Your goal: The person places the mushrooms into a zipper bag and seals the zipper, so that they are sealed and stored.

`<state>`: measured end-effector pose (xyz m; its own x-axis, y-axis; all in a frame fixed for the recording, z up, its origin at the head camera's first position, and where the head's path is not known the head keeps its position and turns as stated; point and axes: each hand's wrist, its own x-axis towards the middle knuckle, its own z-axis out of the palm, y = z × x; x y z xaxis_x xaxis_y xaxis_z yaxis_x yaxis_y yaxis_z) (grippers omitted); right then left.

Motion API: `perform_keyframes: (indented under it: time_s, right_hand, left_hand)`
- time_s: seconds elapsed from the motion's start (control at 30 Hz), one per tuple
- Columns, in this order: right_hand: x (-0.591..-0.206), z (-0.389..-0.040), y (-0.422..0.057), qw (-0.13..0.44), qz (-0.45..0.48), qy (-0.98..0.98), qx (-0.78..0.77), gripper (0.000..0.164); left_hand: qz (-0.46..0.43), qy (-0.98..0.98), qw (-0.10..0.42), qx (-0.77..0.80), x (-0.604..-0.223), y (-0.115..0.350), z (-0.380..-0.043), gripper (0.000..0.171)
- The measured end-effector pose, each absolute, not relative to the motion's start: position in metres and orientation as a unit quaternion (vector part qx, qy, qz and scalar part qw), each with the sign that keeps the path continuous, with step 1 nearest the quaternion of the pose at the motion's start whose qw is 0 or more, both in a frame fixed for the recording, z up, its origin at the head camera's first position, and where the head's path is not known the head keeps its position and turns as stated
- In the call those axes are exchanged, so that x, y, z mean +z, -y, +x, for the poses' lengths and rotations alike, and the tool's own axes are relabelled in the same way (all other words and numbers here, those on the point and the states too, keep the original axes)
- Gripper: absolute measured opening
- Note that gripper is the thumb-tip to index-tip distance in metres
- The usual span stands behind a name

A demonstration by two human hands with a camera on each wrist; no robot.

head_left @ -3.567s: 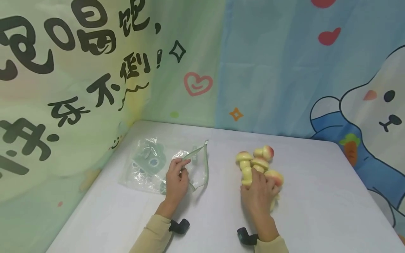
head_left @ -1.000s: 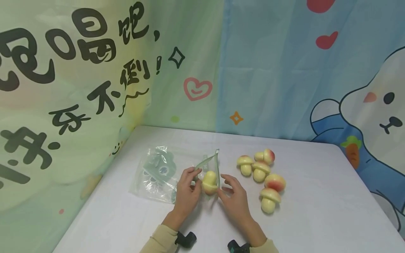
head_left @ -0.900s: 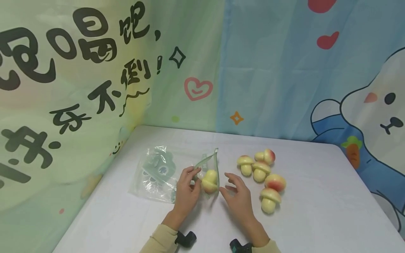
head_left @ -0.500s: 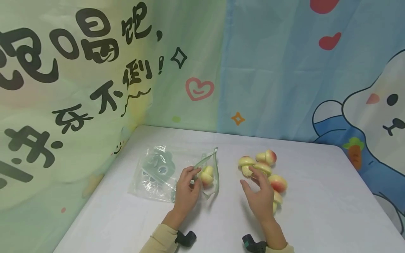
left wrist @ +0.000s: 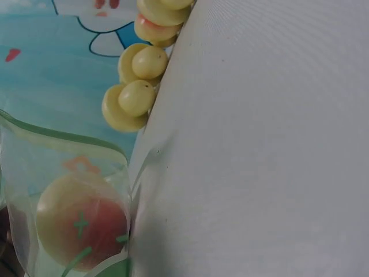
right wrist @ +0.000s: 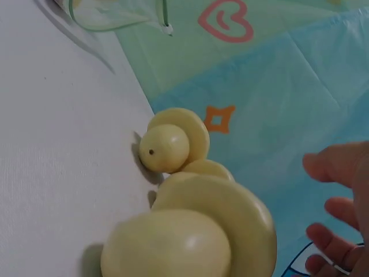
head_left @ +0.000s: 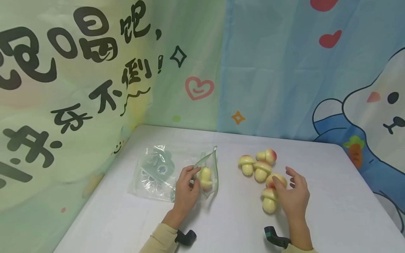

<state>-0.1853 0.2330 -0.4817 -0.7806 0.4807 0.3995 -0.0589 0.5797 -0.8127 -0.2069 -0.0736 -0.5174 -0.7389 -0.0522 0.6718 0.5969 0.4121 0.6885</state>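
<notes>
My left hand [head_left: 186, 186] pinches the green-edged mouth of a clear plastic zip bag [head_left: 181, 158], which lies on its side with its mouth gaping to the right. Just inside that mouth is a yellow toy mushroom [head_left: 205, 177]; its reddish cap [left wrist: 86, 222] shows through the plastic in the left wrist view. My right hand [head_left: 294, 195] hovers at the right of a group of similar mushrooms, thumb and fingers spread. Its thumb overlaps a red-tinged mushroom [head_left: 278, 178], and a pale one [head_left: 269, 203] stands just in front. In the right wrist view the fingers [right wrist: 334, 164] hold nothing.
Behind those two, more mushrooms cluster: one at left [head_left: 246, 164], one in the middle [head_left: 262, 172] and one lying on its side [head_left: 267, 156]. All rest on a white table [head_left: 335, 182], backed by a printed curtain [head_left: 269, 88].
Earlier my right hand was at the mushrooms, then at the bag's mouth beside a mushroom. That mushroom now sits inside; my right hand has swung back right, past the group. My left hand stays on the bag.
</notes>
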Motion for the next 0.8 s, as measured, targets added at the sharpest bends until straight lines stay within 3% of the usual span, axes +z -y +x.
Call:
perform_keyframes:
  time_s: [0.23, 0.5, 0.8]
  right_hand:
    - [-0.489, -0.188, -0.247, 0.208, -0.201, 0.85, 0.441, 0.056]
    - [-0.501, -0.198, -0.261, 0.083, -0.221, 0.846, 0.478, 0.07]
    - [-0.506, -0.199, -0.263, 0.071, -0.204, 0.852, 0.476, 0.072]
  left_hand:
    - [-0.168, 0.78, 0.31, -0.516, -0.518, 0.073, -0.207, 0.041]
    - [-0.173, 0.776, 0.308, -0.523, -0.514, 0.072, -0.205, 0.042]
    - [-0.176, 0.776, 0.313, -0.519, -0.511, 0.072, -0.203, 0.042]
